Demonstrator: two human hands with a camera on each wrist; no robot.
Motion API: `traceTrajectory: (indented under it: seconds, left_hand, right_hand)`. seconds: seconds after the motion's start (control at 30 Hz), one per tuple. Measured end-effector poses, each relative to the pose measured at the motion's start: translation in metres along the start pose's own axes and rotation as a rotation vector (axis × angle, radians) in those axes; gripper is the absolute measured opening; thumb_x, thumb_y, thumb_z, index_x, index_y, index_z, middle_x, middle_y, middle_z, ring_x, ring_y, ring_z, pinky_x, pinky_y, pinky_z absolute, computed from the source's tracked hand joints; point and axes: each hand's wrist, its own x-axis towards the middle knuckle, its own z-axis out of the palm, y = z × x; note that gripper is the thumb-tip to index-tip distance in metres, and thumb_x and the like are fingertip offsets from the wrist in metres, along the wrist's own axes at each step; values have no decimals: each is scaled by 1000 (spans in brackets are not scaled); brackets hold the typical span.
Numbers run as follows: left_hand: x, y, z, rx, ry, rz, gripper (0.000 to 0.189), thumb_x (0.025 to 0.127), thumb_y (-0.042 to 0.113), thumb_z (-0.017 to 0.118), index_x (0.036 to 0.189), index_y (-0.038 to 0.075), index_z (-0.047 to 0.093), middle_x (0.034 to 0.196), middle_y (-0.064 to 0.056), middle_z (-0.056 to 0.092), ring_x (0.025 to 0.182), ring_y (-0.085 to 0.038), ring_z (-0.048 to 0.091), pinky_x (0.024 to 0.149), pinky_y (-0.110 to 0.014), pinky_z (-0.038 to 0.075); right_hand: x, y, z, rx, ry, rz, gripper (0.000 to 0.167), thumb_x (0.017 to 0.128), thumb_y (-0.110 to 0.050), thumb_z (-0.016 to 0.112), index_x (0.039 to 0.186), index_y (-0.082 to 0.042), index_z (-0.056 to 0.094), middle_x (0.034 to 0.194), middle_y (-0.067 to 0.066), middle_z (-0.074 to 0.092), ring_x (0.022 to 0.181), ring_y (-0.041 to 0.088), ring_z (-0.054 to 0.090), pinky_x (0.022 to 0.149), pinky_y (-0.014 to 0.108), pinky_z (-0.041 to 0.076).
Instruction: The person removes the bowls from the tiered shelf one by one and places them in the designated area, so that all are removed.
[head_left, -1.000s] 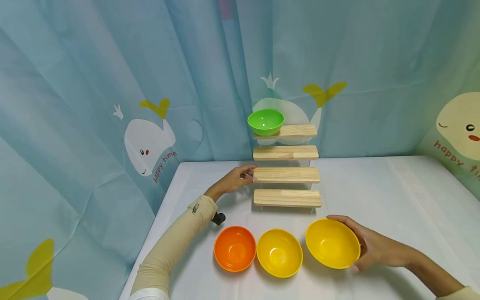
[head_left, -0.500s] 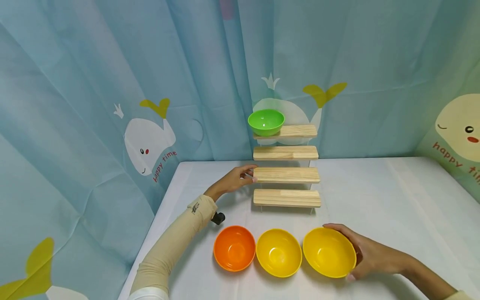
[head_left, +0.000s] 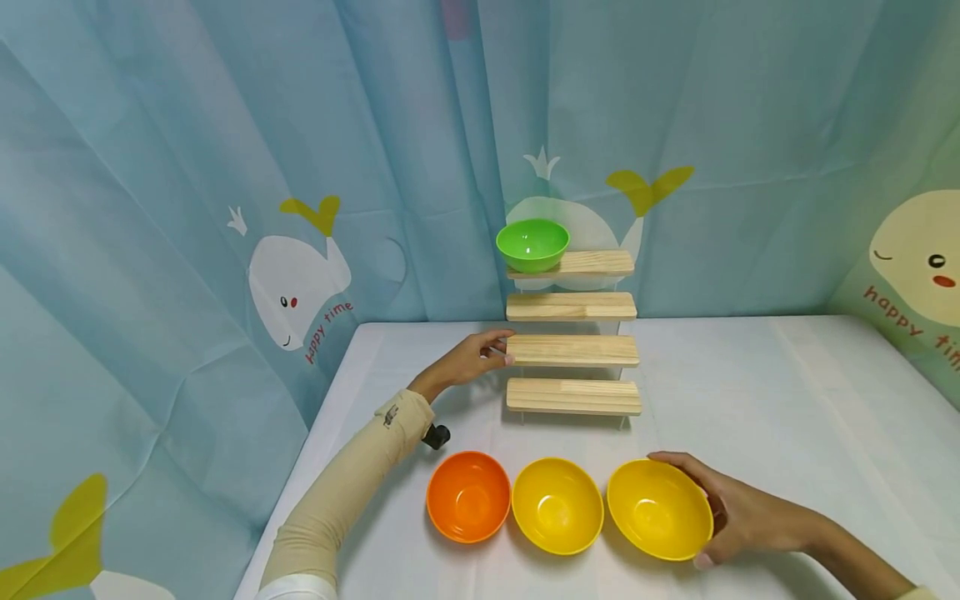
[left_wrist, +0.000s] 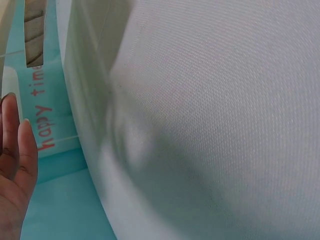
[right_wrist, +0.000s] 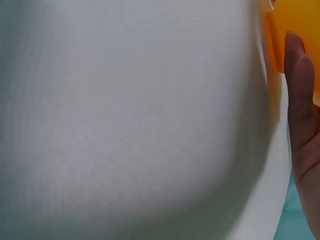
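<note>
Since a second ago, the right hand has brought the right yellow bowl nearer the person and a little leftward, so that it is now just beside the middle yellow bowl; half a second ago it was almost here already. The thumb and fingers pinch that bowl's rim from the right, the bowl slightly tilted; whether its base touches the table cannot be told. The left hand has stayed put, thumb and a finger pinching the left end of the rack at its second board from the bottom, while two fingers show extended in the left wrist view. Unchanged too are the orange bowl, left of the middle one, and the green bowl on the top board's left end. On the curtain, red lettering beside a whale reads "happy time"; the same words at the right are cut off by the edge. The sleeve bears a small dark emblem, too small to read.
</note>
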Motion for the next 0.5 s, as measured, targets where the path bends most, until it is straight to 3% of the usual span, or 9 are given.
traceTrajectory:
  seconds: [0.17,0.43,0.5]
  left_hand:
    - [1,0,0,-1,-1,-2,61,101,23,64,154,7,40,135,-16,58,119,-28,58,101,-38,48]
    - [2,-2,-1,0,-4,7,61,100,24,65,154,7,41,135,-16,59,121,-27,57,102,-38,47]
    - [2,-2,-1,1,-6,14,61,100,23,65,154,6,41,135,-16,59,121,-27,57,102,-38,47]
  right_hand:
    - [-1,1,0,49,-29,-9,97,81,-2,71,159,-16,16,154,3,39,124,22,54,92,33,54]
    - [1,4,-1,73,-28,52,97,83,-6,75,159,-19,17,153,-3,41,124,22,54,95,33,53]
    - [1,4,-1,78,-43,27,97,84,-7,75,159,-17,15,153,-4,40,124,22,54,95,33,53]
